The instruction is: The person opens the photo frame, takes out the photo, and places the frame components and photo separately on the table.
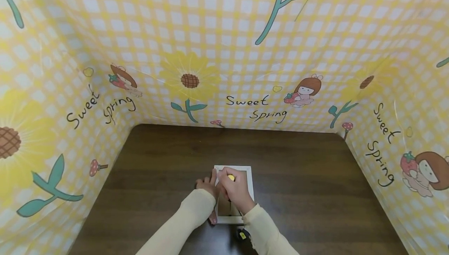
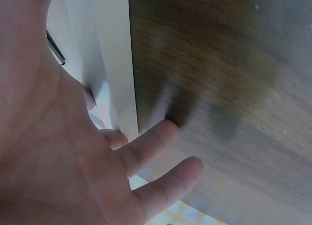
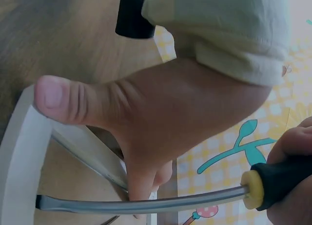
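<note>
A white rectangular picture frame [image 1: 250, 186] with a brown panel inside its rim lies on the dark table. My left hand [image 1: 207, 188] rests against its left side; in the right wrist view, the left thumb [image 3: 51, 98] lies straight on a corner of the rim. Two straight fingers [image 2: 168, 183] of that hand extend past the rim over the table. My right hand [image 1: 237, 189] grips the black and yellow handle of a screwdriver [image 3: 146, 205]. Its metal shaft crosses the brown panel, and the dark tip appears close to the rim's inner edge.
The dark wooden table [image 1: 301, 192] extends on both sides of the frame. Yellow checked cloth [image 1: 245, 64] with flower prints walls in its back and sides. A small black object with a yellow mark [image 1: 243, 234] is beside the right cuff.
</note>
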{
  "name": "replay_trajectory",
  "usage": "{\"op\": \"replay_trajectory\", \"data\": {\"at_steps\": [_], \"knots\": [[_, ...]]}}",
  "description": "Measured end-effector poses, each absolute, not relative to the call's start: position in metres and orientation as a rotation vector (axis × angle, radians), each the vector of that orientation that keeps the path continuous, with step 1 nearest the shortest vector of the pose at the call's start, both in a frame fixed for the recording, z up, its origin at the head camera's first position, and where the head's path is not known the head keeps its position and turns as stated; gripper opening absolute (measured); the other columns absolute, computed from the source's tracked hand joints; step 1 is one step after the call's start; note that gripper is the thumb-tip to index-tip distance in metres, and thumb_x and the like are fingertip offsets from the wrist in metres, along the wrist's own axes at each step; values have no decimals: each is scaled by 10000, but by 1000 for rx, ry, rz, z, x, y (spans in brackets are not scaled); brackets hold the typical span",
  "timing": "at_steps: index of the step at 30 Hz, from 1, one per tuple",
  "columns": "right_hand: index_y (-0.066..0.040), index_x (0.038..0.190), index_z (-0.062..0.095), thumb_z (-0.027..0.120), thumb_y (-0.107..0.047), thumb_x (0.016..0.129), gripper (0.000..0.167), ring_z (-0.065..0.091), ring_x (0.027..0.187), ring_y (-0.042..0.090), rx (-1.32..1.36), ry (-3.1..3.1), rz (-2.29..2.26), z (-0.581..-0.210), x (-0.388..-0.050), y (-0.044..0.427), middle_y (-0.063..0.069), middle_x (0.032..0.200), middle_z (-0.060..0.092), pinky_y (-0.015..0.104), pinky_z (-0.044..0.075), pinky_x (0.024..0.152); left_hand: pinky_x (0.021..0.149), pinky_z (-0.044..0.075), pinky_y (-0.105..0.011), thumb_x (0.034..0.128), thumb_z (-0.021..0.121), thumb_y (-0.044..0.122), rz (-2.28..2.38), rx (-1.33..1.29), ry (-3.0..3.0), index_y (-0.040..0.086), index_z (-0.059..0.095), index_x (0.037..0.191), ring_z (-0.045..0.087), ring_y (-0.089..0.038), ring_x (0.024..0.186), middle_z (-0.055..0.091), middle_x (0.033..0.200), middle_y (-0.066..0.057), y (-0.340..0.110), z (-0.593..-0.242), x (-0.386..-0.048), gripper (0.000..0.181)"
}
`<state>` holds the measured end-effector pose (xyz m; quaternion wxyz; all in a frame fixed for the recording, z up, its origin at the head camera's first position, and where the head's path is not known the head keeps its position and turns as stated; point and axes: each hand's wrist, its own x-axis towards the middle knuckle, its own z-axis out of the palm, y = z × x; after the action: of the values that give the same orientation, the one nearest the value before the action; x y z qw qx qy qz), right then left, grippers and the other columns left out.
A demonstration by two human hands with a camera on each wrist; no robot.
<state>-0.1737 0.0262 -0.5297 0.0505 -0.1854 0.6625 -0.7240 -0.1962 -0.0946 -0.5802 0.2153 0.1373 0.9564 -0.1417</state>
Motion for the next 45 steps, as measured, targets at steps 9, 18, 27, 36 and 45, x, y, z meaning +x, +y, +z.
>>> {"op": "replay_trajectory", "data": {"at_steps": [9, 18, 27, 36, 45], "knots": [[-57, 654, 467, 529, -3, 981, 337, 366, 372, 73, -765, 1990, -2236, -531, -164, 29, 5, 459, 413, 213, 319, 360, 964, 396, -506, 373, 987, 590, -356, 358, 2626, 260, 368, 1581, 424, -297, 1309, 126, 1671, -136, -90, -566, -189, 1398], [-40, 691, 482, 516, -20, 989, 301, 339, 367, 273, -838, 1938, -2239, -532, -159, 33, 108, 487, 396, 253, 327, 355, 923, 411, -508, 377, 994, 588, -357, 364, 2633, 260, 468, 1530, 458, -291, 1262, 118, 1669, -161, -89, -561, -189, 1309], [-56, 686, 473, 503, 1, 988, 308, 355, 365, 263, -795, 1973, -2360, -525, -168, 43, 85, 480, 410, 339, 345, 341, 927, 441, -497, 316, 965, 652, -347, 410, 2668, 271, 200, 1625, 490, -295, 1192, 107, 1663, -184, -97, -591, -198, 1564], [-91, 750, 507, 651, 56, 932, 275, 490, 620, 98, -822, 2277, -2265, -528, -171, 65, 25, 714, 515, 234, 421, 536, 912, 447, -488, 400, 969, 613, -360, 414, 2659, 238, 226, 1620, 483, -293, 1214, 128, 1659, -179, -93, -563, -187, 1476], [-137, 1018, 628, 693, -45, 883, 176, 575, 955, 166, -990, 2859, -1688, -552, -151, 85, -6, 1060, 586, 355, 505, 800, 868, 456, -480, 332, 950, 663, -386, 404, 2695, 254, 201, 1626, 479, -287, 1194, 124, 1662, -172, -95, -575, -191, 1551]]}}
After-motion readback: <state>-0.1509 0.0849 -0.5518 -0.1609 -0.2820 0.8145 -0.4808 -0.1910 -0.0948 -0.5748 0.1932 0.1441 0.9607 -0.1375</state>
